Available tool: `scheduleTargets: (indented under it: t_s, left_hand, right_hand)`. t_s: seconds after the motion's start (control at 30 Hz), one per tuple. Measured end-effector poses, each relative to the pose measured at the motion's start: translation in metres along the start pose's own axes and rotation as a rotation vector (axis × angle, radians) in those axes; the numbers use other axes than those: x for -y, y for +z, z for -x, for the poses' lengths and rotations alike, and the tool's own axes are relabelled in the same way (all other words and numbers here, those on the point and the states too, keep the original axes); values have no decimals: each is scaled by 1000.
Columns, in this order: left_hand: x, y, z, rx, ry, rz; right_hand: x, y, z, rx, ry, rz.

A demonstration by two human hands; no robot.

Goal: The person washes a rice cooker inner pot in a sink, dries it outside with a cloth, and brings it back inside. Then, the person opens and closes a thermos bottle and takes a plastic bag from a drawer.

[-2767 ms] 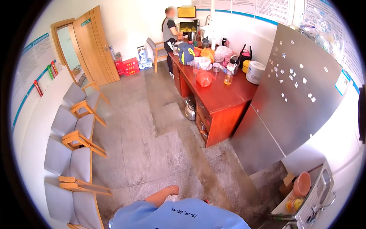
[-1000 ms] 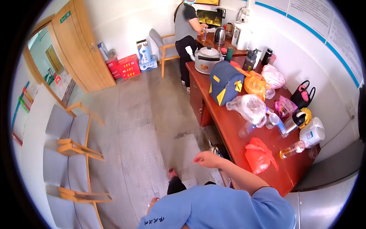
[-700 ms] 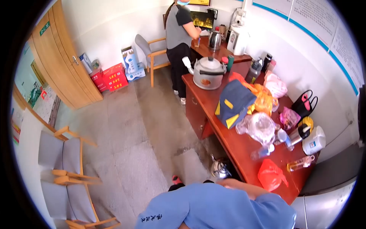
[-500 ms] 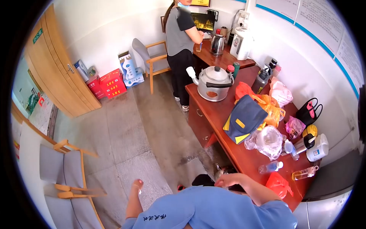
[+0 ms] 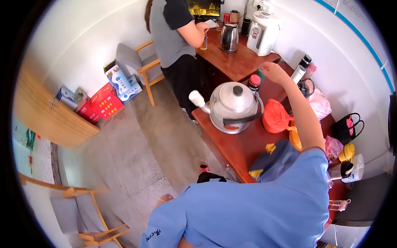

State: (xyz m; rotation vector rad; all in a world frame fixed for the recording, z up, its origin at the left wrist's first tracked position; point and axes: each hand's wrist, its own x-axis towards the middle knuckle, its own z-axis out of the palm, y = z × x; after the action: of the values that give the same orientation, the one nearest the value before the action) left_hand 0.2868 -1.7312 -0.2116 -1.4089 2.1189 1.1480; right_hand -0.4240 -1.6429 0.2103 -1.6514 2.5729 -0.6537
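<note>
My right hand [image 5: 273, 73] is stretched forward over the table, its fingers curled at the top of a green bottle [image 5: 260, 74]. The hand covers the bottle's upper end. Just in front of that bottle stands a dark bottle with a red cap [image 5: 254, 81]. A large silver kettle [image 5: 233, 103] with a white-tipped spout sits to their left near the table edge. Low beside my body, my left hand [image 5: 166, 198] shows only in part, over the floor and away from the table; its fingers are mostly hidden.
The red-brown table [image 5: 244, 153] bears a red plastic bag [image 5: 276, 117], a dark blue bag [image 5: 276, 159] and several bottles. A person [image 5: 175, 41] stands beyond the kettle. Behind are a steel electric kettle [image 5: 228, 38] and a white water dispenser [image 5: 263, 33]. Chairs [image 5: 82, 215] stand at left.
I have moved closer to the kettle. My right hand has gone from beside my waist out to the green bottle. My left hand stays low by my side.
</note>
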Motion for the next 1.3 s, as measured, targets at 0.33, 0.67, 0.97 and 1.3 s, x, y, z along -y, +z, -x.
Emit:
scheduleTargets:
  t_s: [0.33,0.67,0.97,1.3]
  left_hand:
    - [-61,-89,-67,-199,-82,288]
    - [-102,-82,-134,-58,30,186]
    - [-307,-275,-118,-508,663,477]
    - [-432,-341,49,-480,1529,287]
  right_hand:
    - [-165,127,-136,135,648,272]
    - [-166,132,-128,54,693,296]
    - [47,-42,-119,-200,167,266]
    - [309,-55,-11,61,-223,-16]
